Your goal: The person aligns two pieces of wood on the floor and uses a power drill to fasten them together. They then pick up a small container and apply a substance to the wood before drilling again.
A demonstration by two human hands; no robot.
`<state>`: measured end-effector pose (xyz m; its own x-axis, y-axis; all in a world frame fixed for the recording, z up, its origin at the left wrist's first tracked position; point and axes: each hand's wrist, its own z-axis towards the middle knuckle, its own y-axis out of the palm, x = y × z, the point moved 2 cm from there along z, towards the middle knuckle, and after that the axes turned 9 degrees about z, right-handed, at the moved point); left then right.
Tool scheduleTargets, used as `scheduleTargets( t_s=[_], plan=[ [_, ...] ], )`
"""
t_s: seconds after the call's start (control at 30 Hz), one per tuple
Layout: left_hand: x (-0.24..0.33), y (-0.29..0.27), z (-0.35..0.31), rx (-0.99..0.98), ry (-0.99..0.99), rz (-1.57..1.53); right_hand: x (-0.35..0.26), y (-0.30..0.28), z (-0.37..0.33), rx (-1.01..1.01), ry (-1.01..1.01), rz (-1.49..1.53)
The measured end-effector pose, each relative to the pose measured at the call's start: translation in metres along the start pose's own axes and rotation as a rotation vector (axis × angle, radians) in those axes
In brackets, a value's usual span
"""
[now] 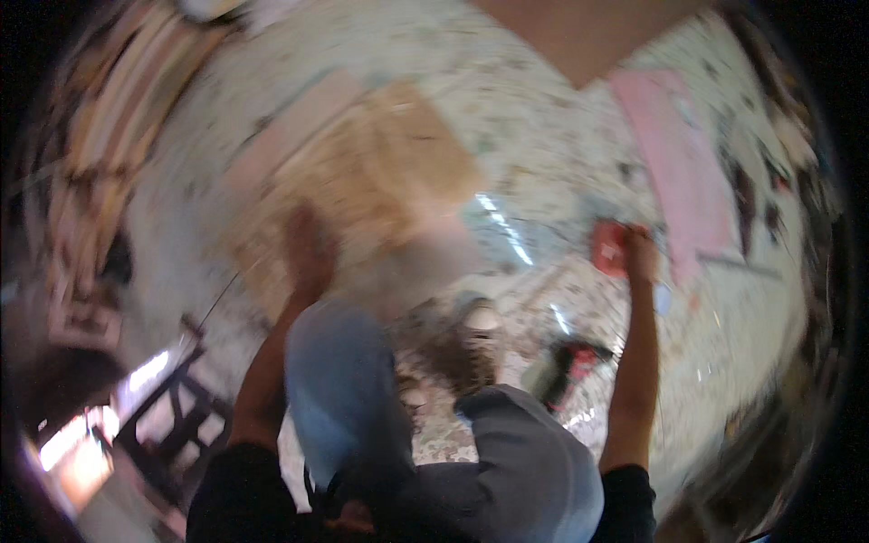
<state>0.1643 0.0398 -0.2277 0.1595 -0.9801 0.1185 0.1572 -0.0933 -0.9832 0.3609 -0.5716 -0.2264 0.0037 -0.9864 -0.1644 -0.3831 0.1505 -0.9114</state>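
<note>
My left hand (310,246) is over a light brown wooden board (389,154) on the floor. Motion smears its fingers, and I cannot tell whether it touches the board. Out to the right, my right hand (641,249) is closed on a small red object (610,248), too blurred to name its kind. A pinkish strip (294,127) lies along the board's far left edge. Between the board and my right hand, a glossy sheet-like patch (511,231) catches a streak of light.
A red and black tool-like object (576,366) rests beside my right knee. Farther right lies a pink sheet (683,163). A brown panel (588,36) juts in at the top. Long stacked strips (127,100) line the left side, above a dark frame (176,416).
</note>
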Motion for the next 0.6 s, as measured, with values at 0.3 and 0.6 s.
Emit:
scheduleTargets(
  t_s=[0.3,0.6],
  plan=[
    [0.014,-0.020,0.013,0.188,-0.043,-0.357,0.068,0.003,0.009,0.115,-0.134,-0.056],
    [0.051,-0.057,-0.005,0.087,0.095,-0.375,-0.062,-0.069,-0.061,0.225,-0.075,0.290]
  ],
)
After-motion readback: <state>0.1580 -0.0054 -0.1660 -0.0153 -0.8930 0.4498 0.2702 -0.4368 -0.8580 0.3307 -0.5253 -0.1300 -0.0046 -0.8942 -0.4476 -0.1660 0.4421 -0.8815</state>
